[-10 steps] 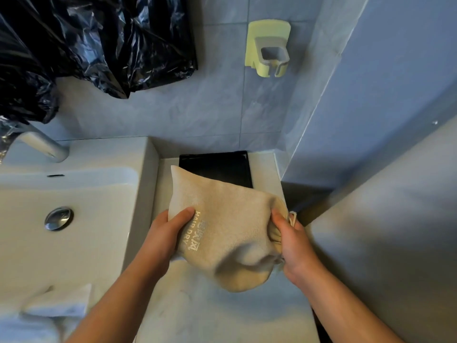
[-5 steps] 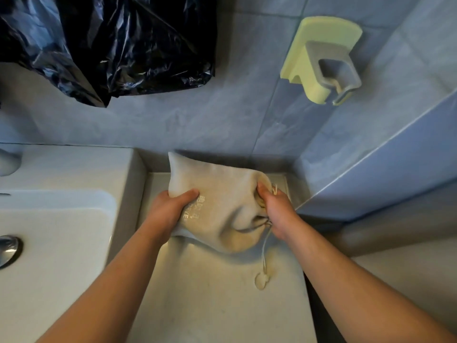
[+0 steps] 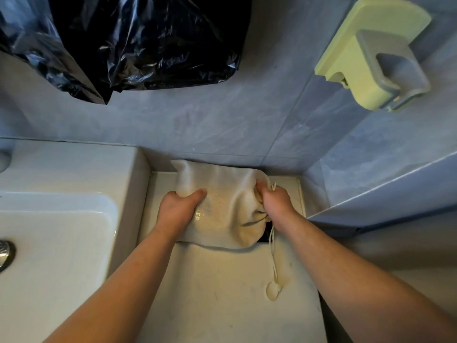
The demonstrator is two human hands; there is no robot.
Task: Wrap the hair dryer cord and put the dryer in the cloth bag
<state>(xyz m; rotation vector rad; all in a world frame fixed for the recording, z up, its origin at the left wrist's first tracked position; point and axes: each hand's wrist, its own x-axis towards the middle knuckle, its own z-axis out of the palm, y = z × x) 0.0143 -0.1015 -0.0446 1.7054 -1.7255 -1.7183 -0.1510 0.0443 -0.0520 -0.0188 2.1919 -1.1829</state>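
Cloth bag [image 3: 223, 194] moved back — contents hidden — left hand [image 3: 176, 210], right hand [image 3: 274, 201] fingers gripping it.

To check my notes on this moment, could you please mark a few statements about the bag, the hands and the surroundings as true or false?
The left hand grips the cloth bag. True.
The right hand lies flat on the counter. False: it pinches the bag's gathered mouth.
The drawstring trails onto the counter. True.
Something hangs in the wall holder. False: nothing is in it.
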